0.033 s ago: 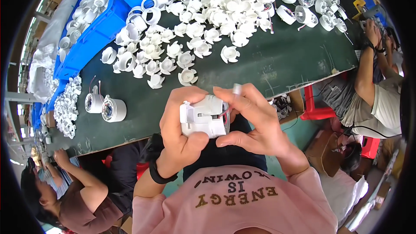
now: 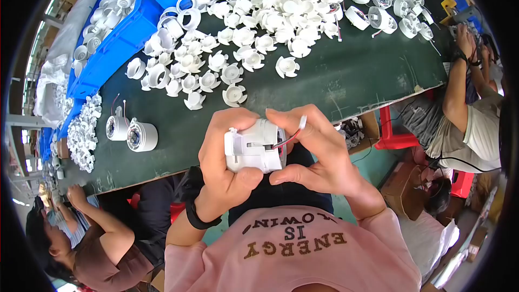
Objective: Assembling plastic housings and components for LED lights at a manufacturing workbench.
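Observation:
In front of my chest, a white cylindrical plastic fan housing (image 2: 253,148) lies on its side between my hands. My left hand (image 2: 224,157) is closed around its left end, thumb along the near side. Curled about the right end is my right hand (image 2: 319,148), its index finger at the far rim and thumb at the near rim. A thin red and dark wire lead (image 2: 285,141) comes out of the housing's right end, and its small white connector (image 2: 303,121) lies over my right fingers. The inside of that end is mostly hidden.
On the dark green table (image 2: 319,89) lies a heap of white fan impellers (image 2: 292,11). Two assembled housings (image 2: 142,137) stand at left, beside small white parts (image 2: 82,135). Blue bins (image 2: 108,48) line the far left. Co-workers sit left and right; a red stool (image 2: 394,130) is at right.
The wire connector has shifted slightly right and toward me, and more of the lead shows. Both hands stay on the housing in nearly the same place.

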Demonstrator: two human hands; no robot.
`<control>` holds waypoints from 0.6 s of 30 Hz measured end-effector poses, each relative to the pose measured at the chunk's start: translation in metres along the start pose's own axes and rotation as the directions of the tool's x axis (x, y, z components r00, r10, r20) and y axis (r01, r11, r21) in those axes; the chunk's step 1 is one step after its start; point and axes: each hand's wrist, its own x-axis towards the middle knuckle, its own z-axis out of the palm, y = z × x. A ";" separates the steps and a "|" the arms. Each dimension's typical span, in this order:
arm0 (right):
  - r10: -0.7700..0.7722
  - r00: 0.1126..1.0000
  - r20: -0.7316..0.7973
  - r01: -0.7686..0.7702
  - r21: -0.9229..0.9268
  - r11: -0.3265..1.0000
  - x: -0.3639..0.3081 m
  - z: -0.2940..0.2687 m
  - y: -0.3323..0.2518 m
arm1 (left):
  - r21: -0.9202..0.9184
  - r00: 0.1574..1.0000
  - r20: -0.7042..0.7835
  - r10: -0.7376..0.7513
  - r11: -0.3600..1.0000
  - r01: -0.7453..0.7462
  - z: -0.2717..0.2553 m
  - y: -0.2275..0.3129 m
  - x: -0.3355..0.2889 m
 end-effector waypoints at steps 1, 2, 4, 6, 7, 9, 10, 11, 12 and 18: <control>0.007 1.000 0.013 -0.007 0.010 1.000 0.000 0.000 -0.001 | 0.008 0.999 -0.004 0.042 0.999 -0.042 0.000 -0.001 0.000; 0.008 1.000 0.013 -0.008 0.009 1.000 0.000 0.001 -0.001 | 0.007 0.999 -0.004 0.042 0.999 -0.042 0.001 0.000 0.000; 0.028 0.999 0.034 -0.031 0.075 0.997 -0.001 0.005 0.001 | 0.123 0.995 0.022 0.093 0.988 -0.095 0.003 0.004 -0.001; -0.017 1.000 0.017 0.017 0.041 0.999 -0.001 0.006 0.005 | 0.096 0.992 0.049 0.118 0.988 -0.123 0.002 0.001 -0.002; -0.026 0.999 0.022 0.024 0.047 0.999 -0.001 0.006 0.004 | 0.067 0.996 0.035 0.086 0.994 -0.088 0.003 0.001 -0.004; -0.032 0.999 0.026 0.031 0.041 0.999 -0.002 0.007 0.002 | 0.026 0.998 0.022 0.059 0.998 -0.060 0.003 0.002 -0.005; 0.043 0.999 0.006 -0.043 0.049 0.998 -0.006 0.009 0.004 | 0.030 0.999 0.045 0.029 0.999 -0.030 0.002 -0.001 -0.001; 0.117 0.993 -0.022 -0.116 0.048 0.992 -0.008 0.009 0.006 | 0.024 0.997 0.072 0.007 1.000 -0.009 0.005 -0.004 0.009; 0.122 0.990 -0.075 -0.125 -0.040 0.991 -0.009 0.015 0.008 | 0.353 0.988 0.154 -0.013 0.935 -0.043 -0.004 0.008 0.017; 0.071 0.994 0.082 -0.046 -0.270 0.962 0.007 -0.015 0.011 | -0.297 0.803 0.040 -0.594 0.760 0.577 -0.015 -0.006 0.002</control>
